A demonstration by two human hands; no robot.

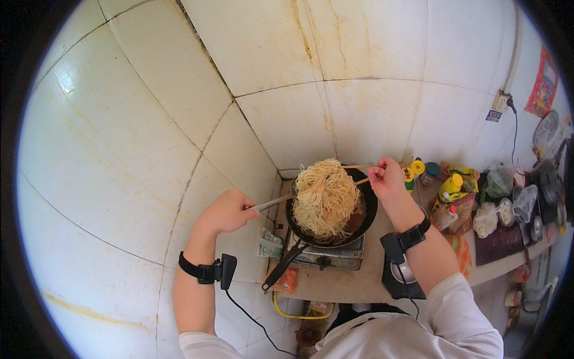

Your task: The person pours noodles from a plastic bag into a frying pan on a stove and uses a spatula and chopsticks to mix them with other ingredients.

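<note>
A big tangle of thin noodles (327, 197) rises above a black frying pan (370, 211), with dark sauce (356, 222) showing at its right side. My right hand (386, 177) grips a pair of wooden chopsticks (361, 167), whose far ends reach into the noodles. In my left hand (229, 211) is the grey handle (273, 203) of a utensil; its working end is hidden behind the noodles. The pan sits on a gas stove (327, 258), its black handle (284, 264) pointing toward me and to the left.
Tiled walls meet in a corner behind the stove. Yellow-capped bottles (417, 168), seasoning bags (464, 177) and a dark chopping board (497, 244) crowd the counter's right. A metal bowl (403, 271) lies under my right forearm. An orange packet (285, 280) rests beneath the pan handle, near a yellow hose (305, 315).
</note>
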